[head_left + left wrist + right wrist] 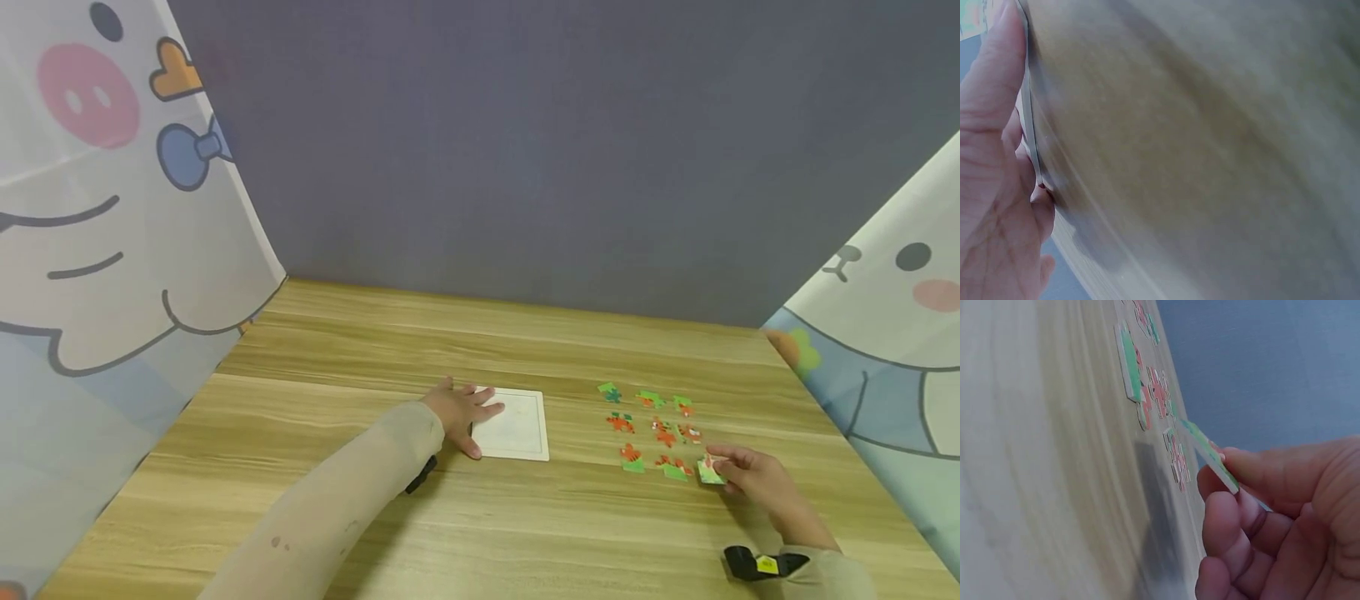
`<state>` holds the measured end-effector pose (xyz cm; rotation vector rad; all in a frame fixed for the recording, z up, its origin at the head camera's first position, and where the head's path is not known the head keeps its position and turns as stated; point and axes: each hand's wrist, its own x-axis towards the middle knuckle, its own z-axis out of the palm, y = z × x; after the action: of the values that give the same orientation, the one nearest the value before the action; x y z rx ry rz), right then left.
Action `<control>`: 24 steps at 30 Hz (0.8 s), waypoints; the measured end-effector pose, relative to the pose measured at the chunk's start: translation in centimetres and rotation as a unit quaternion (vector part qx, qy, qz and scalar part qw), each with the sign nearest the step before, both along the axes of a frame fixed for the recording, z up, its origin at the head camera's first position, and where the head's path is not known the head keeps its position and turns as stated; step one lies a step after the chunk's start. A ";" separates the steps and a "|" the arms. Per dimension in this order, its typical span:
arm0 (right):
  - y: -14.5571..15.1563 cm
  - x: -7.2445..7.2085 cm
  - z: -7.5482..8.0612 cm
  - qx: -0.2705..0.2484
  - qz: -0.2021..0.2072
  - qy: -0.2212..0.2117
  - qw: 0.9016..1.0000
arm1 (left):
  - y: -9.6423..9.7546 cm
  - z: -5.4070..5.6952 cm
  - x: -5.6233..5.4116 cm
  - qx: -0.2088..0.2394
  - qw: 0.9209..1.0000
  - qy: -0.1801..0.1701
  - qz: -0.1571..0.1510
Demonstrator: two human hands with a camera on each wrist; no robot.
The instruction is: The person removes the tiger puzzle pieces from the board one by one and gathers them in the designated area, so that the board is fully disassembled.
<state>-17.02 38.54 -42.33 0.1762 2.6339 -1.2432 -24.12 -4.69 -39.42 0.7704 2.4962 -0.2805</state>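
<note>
A white, square puzzle board [519,425] with a thin dark border line lies flat on the table. My left hand [454,413] rests over its left edge, fingers spread and straight, thumb at the near corner. In the left wrist view the thumb [991,75] lies along the board's edge. My right hand [765,485] pinches a jigsaw piece [707,472], green with some red, between thumb and fingers. The right wrist view shows this piece [1207,453] tilted and raised off the wood. Left of it, several jigsaw pieces [663,435] in orange and green lie in loose rows.
The wood-grain table [480,525] runs back to a plain grey wall [510,167]. Cartoon-printed curtains stand at the left [112,275] and right [900,350]. A black strap [757,565] sits on the right wrist.
</note>
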 end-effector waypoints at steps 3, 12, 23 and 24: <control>0.0 -0.1 0.0 0.004 -0.005 -0.005 1.000 | 0.0 0.1 -0.1 -0.003 1.000 0.003 -0.002; -0.2 -0.6 -0.3 0.010 -0.015 -0.015 1.000 | 0.3 0.0 -0.4 -0.008 1.000 -0.002 0.007; -0.5 -1.5 -0.9 0.021 -0.006 -0.011 1.000 | -0.7 -1.0 -0.8 0.039 0.999 -0.010 0.007; -0.5 -1.6 -0.8 0.022 -0.002 -0.008 1.000 | -0.8 -1.2 -0.8 0.047 0.999 -0.010 0.009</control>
<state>-18.63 38.01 -43.16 0.1971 2.6498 -1.1816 -24.92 -5.52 -40.63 0.7831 2.5117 -0.1501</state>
